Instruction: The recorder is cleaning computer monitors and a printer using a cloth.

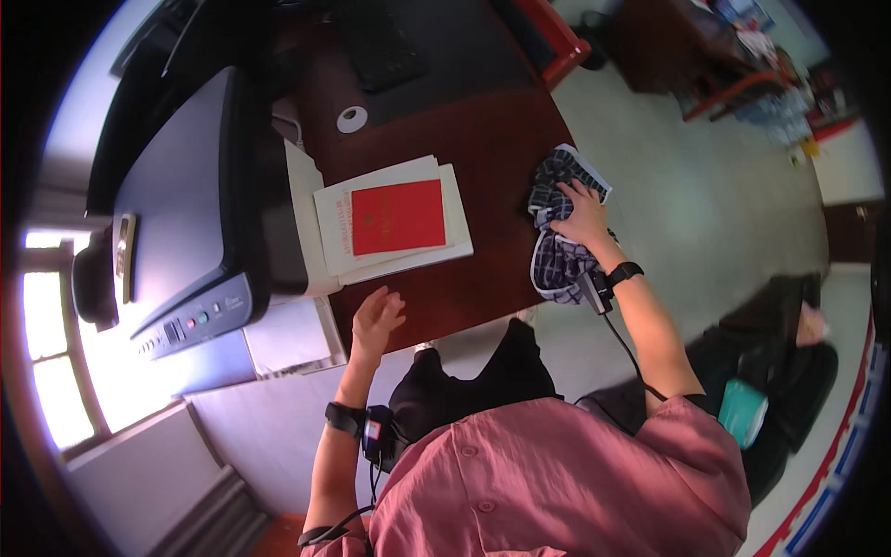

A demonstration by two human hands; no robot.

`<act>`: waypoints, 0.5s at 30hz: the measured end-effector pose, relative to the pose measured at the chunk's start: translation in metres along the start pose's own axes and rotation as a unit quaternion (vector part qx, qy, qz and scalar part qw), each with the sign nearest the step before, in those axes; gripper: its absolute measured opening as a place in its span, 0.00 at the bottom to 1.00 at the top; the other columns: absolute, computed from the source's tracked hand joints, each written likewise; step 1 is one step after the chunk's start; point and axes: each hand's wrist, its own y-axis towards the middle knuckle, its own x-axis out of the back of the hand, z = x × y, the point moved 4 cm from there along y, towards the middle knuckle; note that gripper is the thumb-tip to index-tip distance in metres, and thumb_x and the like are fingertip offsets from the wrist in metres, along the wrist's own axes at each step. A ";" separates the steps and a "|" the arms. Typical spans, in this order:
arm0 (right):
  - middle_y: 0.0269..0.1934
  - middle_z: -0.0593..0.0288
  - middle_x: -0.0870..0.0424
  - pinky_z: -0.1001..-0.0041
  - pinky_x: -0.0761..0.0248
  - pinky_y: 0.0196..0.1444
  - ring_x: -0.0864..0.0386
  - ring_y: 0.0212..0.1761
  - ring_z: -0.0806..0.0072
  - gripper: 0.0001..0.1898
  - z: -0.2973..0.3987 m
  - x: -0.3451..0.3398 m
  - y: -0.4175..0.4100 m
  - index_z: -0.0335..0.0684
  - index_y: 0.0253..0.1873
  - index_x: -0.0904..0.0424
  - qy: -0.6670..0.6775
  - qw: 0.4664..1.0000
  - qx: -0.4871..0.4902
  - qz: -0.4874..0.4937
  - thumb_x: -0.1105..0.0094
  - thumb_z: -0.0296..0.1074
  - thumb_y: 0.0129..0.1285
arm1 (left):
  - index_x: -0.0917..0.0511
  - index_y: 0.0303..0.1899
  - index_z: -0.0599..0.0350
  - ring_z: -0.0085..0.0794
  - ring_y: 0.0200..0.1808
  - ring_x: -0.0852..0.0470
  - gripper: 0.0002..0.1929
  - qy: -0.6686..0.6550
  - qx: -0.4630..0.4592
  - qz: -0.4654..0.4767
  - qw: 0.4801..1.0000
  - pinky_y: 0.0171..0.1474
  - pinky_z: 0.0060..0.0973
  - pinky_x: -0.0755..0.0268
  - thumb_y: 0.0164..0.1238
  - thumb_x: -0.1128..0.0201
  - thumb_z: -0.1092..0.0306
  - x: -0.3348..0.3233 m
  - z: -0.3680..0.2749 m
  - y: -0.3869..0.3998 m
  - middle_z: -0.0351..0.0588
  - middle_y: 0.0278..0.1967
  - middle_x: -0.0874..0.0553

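Note:
My right hand [585, 214] is on a bunched dark checked cloth [557, 268] with pale edging, its fingers pressing into the folds. The cloth lies at the right edge of the dark red wooden desk [498, 209], partly hidden under the hand. My left hand [376, 322] is loosely curled over the desk's near edge and holds nothing. Beyond it, a red booklet [398, 217] rests on a stack of white papers [334, 230], which bear red writing.
A large black printer [188, 202] stands on the left, with a small object [125, 257] on its lid. A white roll [352, 120] and a black keyboard [386, 59] are farther back. A red wooden chair [560, 52] adjoins the desk. Behind at right, a black seat [800, 390] carries a teal packet [743, 412].

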 end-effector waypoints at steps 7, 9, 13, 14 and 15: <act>0.66 0.56 0.38 0.45 0.40 0.58 0.40 0.65 0.52 0.41 0.018 0.012 0.095 0.50 0.64 0.34 -0.031 0.999 0.032 0.002 0.30 0.45 0.38 | 0.45 0.66 0.67 0.48 0.70 0.48 0.38 -0.409 0.048 -0.195 0.890 0.65 0.50 0.43 0.62 0.37 0.55 -0.064 0.008 0.041 0.63 0.65 0.45; 0.67 0.55 0.39 0.43 0.42 0.59 0.41 0.65 0.51 0.42 0.032 0.009 0.083 0.49 0.64 0.34 -0.026 0.995 0.094 0.017 0.30 0.46 0.38 | 0.49 0.69 0.62 0.47 0.71 0.53 0.46 -0.420 0.038 -0.246 0.872 0.66 0.50 0.47 0.55 0.33 0.48 -0.075 -0.004 0.046 0.61 0.68 0.53; 0.67 0.51 0.41 0.42 0.47 0.62 0.43 0.66 0.47 0.43 0.042 0.002 0.031 0.49 0.65 0.36 -0.046 0.961 0.262 0.077 0.30 0.46 0.37 | 0.34 0.62 0.54 0.34 0.53 0.29 0.43 -0.253 -0.005 -0.330 0.910 0.51 0.45 0.36 0.46 0.32 0.37 -0.097 -0.032 0.042 0.46 0.55 0.27; 0.67 0.51 0.42 0.43 0.47 0.62 0.43 0.66 0.47 0.43 0.045 0.002 0.015 0.49 0.64 0.36 -0.053 0.949 0.296 0.093 0.30 0.45 0.37 | 0.33 0.61 0.55 0.34 0.52 0.27 0.42 -0.297 0.018 -0.329 0.896 0.51 0.46 0.34 0.46 0.31 0.40 -0.097 -0.036 0.045 0.46 0.55 0.27; 0.67 0.51 0.42 0.43 0.47 0.61 0.43 0.65 0.47 0.43 0.043 0.001 0.002 0.49 0.64 0.35 -0.066 0.936 0.328 0.107 0.30 0.46 0.36 | 0.32 0.60 0.55 0.34 0.52 0.26 0.41 -0.340 0.041 -0.323 0.882 0.50 0.46 0.33 0.46 0.29 0.42 -0.098 -0.042 0.049 0.46 0.56 0.28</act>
